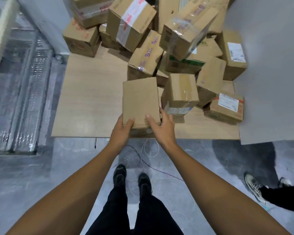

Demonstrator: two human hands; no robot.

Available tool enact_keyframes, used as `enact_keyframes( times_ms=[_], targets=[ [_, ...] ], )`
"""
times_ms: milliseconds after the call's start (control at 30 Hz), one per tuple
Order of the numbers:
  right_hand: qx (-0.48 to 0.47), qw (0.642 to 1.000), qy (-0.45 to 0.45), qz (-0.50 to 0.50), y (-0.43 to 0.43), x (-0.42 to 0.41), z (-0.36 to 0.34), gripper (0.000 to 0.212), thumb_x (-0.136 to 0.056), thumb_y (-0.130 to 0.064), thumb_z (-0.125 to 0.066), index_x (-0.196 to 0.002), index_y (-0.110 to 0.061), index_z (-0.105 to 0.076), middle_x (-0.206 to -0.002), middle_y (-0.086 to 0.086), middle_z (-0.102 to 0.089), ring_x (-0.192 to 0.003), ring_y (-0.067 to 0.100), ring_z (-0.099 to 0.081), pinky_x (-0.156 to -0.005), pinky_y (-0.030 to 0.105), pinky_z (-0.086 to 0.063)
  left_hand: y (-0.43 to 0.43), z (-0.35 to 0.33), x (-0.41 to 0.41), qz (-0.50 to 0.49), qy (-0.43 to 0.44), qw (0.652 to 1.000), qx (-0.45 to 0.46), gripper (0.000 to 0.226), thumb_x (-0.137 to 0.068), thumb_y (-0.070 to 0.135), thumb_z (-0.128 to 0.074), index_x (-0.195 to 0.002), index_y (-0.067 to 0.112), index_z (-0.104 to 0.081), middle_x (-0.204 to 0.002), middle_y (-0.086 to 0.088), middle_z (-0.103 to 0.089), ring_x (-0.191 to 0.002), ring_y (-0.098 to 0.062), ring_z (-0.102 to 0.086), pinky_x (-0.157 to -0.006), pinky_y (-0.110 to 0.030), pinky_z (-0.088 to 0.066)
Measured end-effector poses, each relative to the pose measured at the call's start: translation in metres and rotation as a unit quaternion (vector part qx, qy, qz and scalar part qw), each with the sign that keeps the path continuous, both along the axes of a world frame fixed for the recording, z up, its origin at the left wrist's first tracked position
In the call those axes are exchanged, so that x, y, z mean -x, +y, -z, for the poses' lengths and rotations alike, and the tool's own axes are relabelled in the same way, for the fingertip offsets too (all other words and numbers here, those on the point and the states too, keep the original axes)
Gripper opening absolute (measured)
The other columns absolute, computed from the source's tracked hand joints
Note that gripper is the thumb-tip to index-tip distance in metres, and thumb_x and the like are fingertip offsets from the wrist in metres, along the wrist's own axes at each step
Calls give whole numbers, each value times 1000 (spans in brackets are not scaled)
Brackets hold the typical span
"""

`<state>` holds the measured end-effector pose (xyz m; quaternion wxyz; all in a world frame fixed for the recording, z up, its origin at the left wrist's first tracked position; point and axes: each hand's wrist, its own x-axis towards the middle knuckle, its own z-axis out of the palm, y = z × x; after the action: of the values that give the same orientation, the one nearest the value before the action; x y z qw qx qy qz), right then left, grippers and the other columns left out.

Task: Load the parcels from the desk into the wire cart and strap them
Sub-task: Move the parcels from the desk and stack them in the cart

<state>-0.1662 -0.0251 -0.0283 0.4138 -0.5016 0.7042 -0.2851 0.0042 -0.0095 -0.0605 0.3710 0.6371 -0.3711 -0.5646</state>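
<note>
While the left hand [121, 128] and right hand [161, 126] grip its near end, thumbs on top, the plain parcel [140, 97] lies at the front edge of the desk [88, 102], long axis pointing away from the person. What looks like the wire cart [20, 92] stands off to the left, nearer the left arm.
</note>
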Motion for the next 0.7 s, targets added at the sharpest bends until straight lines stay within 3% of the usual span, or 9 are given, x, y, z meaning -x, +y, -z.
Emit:
enact_keyframes(
  times_ms=[133,200,267,400,467,600,700],
  targets=[
    [-13,996,-51,-70,-3,-30,-18,63,-75,-72,-67,-128,-44,-47,-129,-1,-42,-126,23,-41,-106,38,-41,43,-24,-17,-134,-15,991,22,68,-90,60,-62,-148,31,-42,-132,13,-60,-118,-5,-62,-99,-35,-55],
    [-26,985,-99,-141,-6,-55,-29,54,-80,-61,-73,-124,-48,-44,-132,1,-41,-127,20,-44,-104,35,-44,62,-36,-31,-210,-23,977,42,76,-81,70,-66,-143,35,-40,-128,15,-60,-113,-2,-63,-88,-23,-56],
    [-39,962,-143,-228,-8,-85,-38,54,-88,-43,-79,-128,-42,-43,-139,7,-47,-125,20,-53,-102,37,-51,77,-47,-52,-291,-24,955,59,69,-84,66,-70,-138,37,-39,-125,17,-59,-107,5,-64,-79,-12,-54],
    [-58,924,-167,-340,-7,-159,-54,51,-93,-25,-78,-130,-28,-42,-140,16,-50,-122,28,-60,-100,48,-55,105,-61,-106,-400,-32,913,76,65,-83,61,-72,-137,40,-43,-128,17,-62,-108,4,-65,-86,-20,-54],
    [-72,904,-173,-385,-4,-201,-60,53,-92,-28,-79,-131,-31,-43,-141,15,-48,-121,27,-60,-98,47,-57,119,-65,-136,-442,-31,893,81,71,-77,67,-73,-138,43,-44,-125,18,-65,-104,5,-67,-83,-18,-54],
    [-89,870,-158,-459,9,-292,-67,79,-80,-50,-75,-149,-46,-38,-134,-2,-40,-120,7,-53,-87,22,-50,147,-69,-207,-505,-49,857,88,83,-72,72,-72,-144,44,-45,-122,28,-64,-102,13,-64,-77,-11,-51],
    [-85,858,-146,-485,24,-368,-64,77,-86,-50,-77,-153,-47,-39,-134,-1,-38,-117,2,-54,-96,26,-48,168,-67,-270,-533,-52,839,95,80,-78,67,-73,-149,48,-41,-129,32,-60,-107,16,-61,-77,-5,-49]
  ],
)
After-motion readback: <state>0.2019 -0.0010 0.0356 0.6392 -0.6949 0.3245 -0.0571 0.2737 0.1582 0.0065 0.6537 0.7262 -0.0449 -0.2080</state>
